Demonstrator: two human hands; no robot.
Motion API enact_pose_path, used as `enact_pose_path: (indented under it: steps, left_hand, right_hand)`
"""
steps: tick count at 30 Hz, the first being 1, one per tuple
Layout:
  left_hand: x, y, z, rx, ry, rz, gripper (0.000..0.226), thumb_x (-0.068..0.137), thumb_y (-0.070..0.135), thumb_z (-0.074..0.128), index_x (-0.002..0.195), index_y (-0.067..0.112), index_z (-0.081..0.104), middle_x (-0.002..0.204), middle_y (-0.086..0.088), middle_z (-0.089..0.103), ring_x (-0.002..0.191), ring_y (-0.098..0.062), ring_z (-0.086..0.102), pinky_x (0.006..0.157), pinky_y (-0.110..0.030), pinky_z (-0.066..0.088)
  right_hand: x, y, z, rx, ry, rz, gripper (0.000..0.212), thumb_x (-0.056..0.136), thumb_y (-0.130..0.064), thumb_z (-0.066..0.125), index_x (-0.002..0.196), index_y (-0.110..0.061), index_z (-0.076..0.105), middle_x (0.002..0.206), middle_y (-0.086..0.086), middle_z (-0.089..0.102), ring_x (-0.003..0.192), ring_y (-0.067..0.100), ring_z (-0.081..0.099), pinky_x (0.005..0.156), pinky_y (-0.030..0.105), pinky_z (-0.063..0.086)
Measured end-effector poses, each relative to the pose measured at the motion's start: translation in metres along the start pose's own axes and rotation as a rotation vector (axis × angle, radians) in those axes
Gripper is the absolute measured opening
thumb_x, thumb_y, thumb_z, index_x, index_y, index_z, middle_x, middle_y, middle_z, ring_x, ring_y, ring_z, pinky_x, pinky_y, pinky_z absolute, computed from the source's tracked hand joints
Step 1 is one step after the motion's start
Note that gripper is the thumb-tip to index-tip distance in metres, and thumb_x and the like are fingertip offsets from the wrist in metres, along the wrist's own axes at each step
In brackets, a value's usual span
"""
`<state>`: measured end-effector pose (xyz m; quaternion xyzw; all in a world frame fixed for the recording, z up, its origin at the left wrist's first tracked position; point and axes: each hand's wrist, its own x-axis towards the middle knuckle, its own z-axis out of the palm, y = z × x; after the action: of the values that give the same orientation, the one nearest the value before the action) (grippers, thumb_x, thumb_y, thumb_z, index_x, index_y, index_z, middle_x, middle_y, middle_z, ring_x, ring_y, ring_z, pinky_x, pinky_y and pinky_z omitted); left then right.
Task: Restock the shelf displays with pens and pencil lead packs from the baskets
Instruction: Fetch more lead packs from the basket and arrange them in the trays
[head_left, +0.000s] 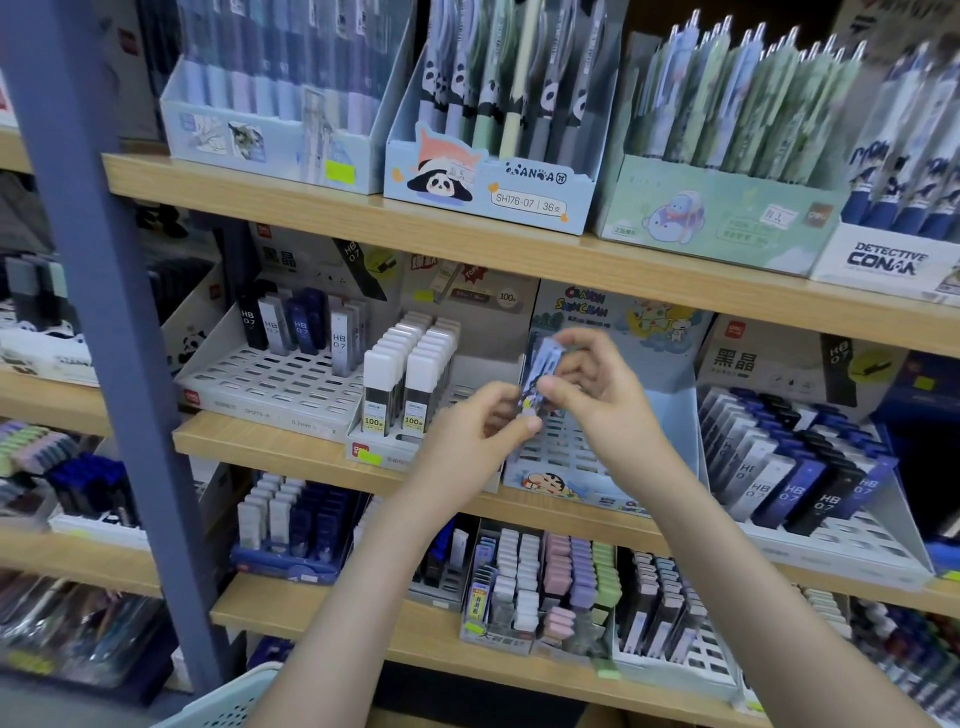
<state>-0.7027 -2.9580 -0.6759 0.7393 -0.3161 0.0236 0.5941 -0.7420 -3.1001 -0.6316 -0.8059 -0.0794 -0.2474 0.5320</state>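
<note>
Both my hands hold a small bundle of pencil lead packs (540, 371), pale blue with a cartoon print, upright in front of the middle shelf. My left hand (480, 426) pinches the bundle's lower end from the left. My right hand (592, 384) curls round its upper part from the right. Just behind and below them stands the light blue cartoon display tray (571, 480), whose slotted grid looks mostly bare. The rim of a pale basket (228, 701) shows at the bottom left.
White-capped lead packs (410, 364) fill the tray to the left; an HB 0.7 display (280, 358) stands beyond it and another (795, 467) to the right. Pen boxes (488, 182) line the top shelf. A blue upright post (104, 291) stands at left.
</note>
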Motion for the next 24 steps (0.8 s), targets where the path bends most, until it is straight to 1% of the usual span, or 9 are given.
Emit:
enact_pose_path:
  steps: [2, 5, 8, 11, 13, 15, 17, 21, 24]
  left_hand:
    - [0.001, -0.008, 0.001, 0.267, 0.060, 0.096, 0.031, 0.092, 0.034, 0.060, 0.121, 0.023, 0.056, 0.112, 0.011, 0.060, 0.106, -0.004, 0.053, 0.095, -0.023, 0.043]
    - [-0.002, -0.026, 0.003, 0.638, 0.046, 0.326, 0.043, 0.093, 0.051, 0.047, 0.122, 0.021, 0.057, 0.125, 0.005, 0.054, 0.115, -0.012, 0.049, 0.099, -0.034, 0.040]
    - [-0.005, -0.045, 0.008, 0.848, 0.079, 0.492, 0.046, 0.090, 0.057, 0.044, 0.104, 0.019, 0.065, 0.127, -0.005, 0.055, 0.102, -0.018, 0.059, 0.086, -0.034, 0.046]
    - [-0.005, -0.055, 0.012, 0.923, 0.164, 0.619, 0.040, 0.090, 0.054, 0.051, 0.098, 0.018, 0.067, 0.127, -0.009, 0.059, 0.093, -0.020, 0.060, 0.080, -0.030, 0.039]
    - [-0.004, -0.059, 0.013, 0.951, 0.191, 0.691, 0.037, 0.090, 0.050, 0.056, 0.098, 0.016, 0.067, 0.123, -0.006, 0.062, 0.093, -0.020, 0.061, 0.080, -0.030, 0.039]
    - [-0.003, -0.060, 0.014, 0.972, 0.198, 0.723, 0.035, 0.090, 0.049, 0.057, 0.099, 0.016, 0.067, 0.118, -0.003, 0.065, 0.095, -0.020, 0.062, 0.081, -0.030, 0.040]
    - [-0.003, -0.060, 0.015, 0.972, 0.201, 0.727, 0.035, 0.090, 0.049, 0.057, 0.099, 0.016, 0.067, 0.117, -0.001, 0.066, 0.096, -0.019, 0.062, 0.081, -0.030, 0.042]
    - [-0.004, -0.060, 0.014, 0.984, 0.204, 0.711, 0.037, 0.090, 0.050, 0.056, 0.100, 0.016, 0.068, 0.116, 0.001, 0.066, 0.096, -0.018, 0.062, 0.081, -0.030, 0.043]
    - [-0.004, -0.060, 0.014, 0.995, 0.200, 0.707, 0.037, 0.090, 0.050, 0.056, 0.101, 0.016, 0.068, 0.116, 0.000, 0.066, 0.097, -0.018, 0.062, 0.082, -0.029, 0.042]
  right_hand:
    - [0.005, 0.003, -0.005, 0.004, 0.148, 0.011, 0.023, 0.092, -0.006, 0.057, 0.100, -0.026, 0.047, 0.084, 0.001, 0.054, 0.075, 0.015, 0.062, 0.073, 0.034, 0.051]
    - [0.010, 0.014, -0.012, -0.077, 0.276, -0.025, 0.021, 0.095, -0.010, 0.054, 0.102, -0.028, 0.045, 0.079, 0.001, 0.050, 0.068, 0.013, 0.061, 0.068, 0.025, 0.046]
    - [0.010, 0.027, -0.009, -0.163, 0.224, -0.058, 0.033, 0.095, -0.010, 0.052, 0.098, -0.042, 0.045, 0.074, 0.004, 0.046, 0.082, 0.042, 0.057, 0.068, 0.035, 0.044]
    - [0.011, 0.031, -0.006, -0.214, 0.159, -0.072, 0.040, 0.095, -0.009, 0.051, 0.101, -0.048, 0.044, 0.079, -0.010, 0.051, 0.085, 0.035, 0.061, 0.078, 0.046, 0.050]
    - [0.014, 0.031, -0.008, -0.256, 0.088, -0.111, 0.042, 0.096, -0.009, 0.050, 0.104, -0.050, 0.044, 0.088, -0.015, 0.056, 0.090, 0.021, 0.063, 0.084, 0.038, 0.051]
    - [0.017, 0.029, -0.009, -0.313, 0.006, -0.127, 0.045, 0.096, -0.011, 0.050, 0.105, -0.054, 0.043, 0.099, -0.008, 0.060, 0.093, 0.015, 0.062, 0.084, 0.031, 0.051]
    - [0.023, 0.029, -0.010, -0.363, -0.030, -0.117, 0.047, 0.096, -0.012, 0.051, 0.105, -0.057, 0.042, 0.102, 0.001, 0.060, 0.093, 0.014, 0.062, 0.086, 0.032, 0.051]
    - [0.031, 0.033, -0.012, -0.390, -0.039, -0.093, 0.041, 0.095, -0.011, 0.051, 0.113, -0.047, 0.044, 0.096, 0.004, 0.058, 0.090, 0.019, 0.063, 0.088, 0.043, 0.050]
    - [0.031, 0.036, -0.014, -0.440, -0.044, -0.115, 0.036, 0.096, -0.012, 0.051, 0.116, -0.042, 0.045, 0.096, 0.006, 0.059, 0.090, 0.018, 0.062, 0.085, 0.036, 0.050]
